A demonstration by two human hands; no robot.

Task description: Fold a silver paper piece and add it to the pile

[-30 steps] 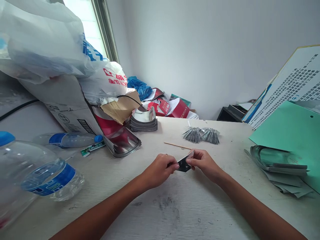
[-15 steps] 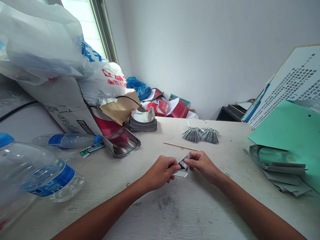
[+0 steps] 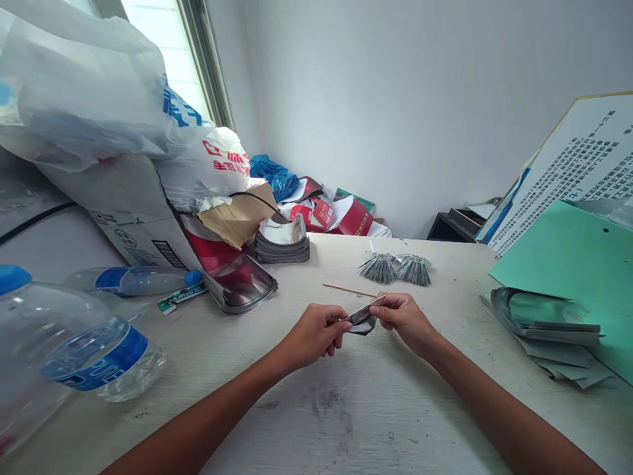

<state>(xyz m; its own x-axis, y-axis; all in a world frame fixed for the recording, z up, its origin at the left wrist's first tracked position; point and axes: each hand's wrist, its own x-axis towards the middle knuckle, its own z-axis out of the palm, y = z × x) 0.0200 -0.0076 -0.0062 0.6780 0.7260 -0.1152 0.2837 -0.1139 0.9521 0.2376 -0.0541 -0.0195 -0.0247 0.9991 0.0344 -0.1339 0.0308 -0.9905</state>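
Observation:
Both my hands hold one small shiny silver sheet piece [image 3: 363, 320] just above the white table [image 3: 346, 409]. My left hand [image 3: 316, 333] pinches its left end, fingers closed. My right hand [image 3: 403, 318] pinches its right end, fingers closed too. The piece is bent between them. A thin wooden stick [image 3: 349, 289] lies on the table just beyond my hands. Two fanned bundles of folded silver pieces [image 3: 395, 268] lie farther back.
A stack of curved silver sheets [image 3: 283, 244] and an open cardboard box [image 3: 148, 218] under plastic bags stand at the left. Water bottles [image 3: 89, 349] lie at the near left. A green folder [image 3: 573, 264] over more sheets [image 3: 544, 320] is at the right.
The silver piece has been turned and bent between my fingers, and both hands have risen slightly. Everything else on the table is as before.

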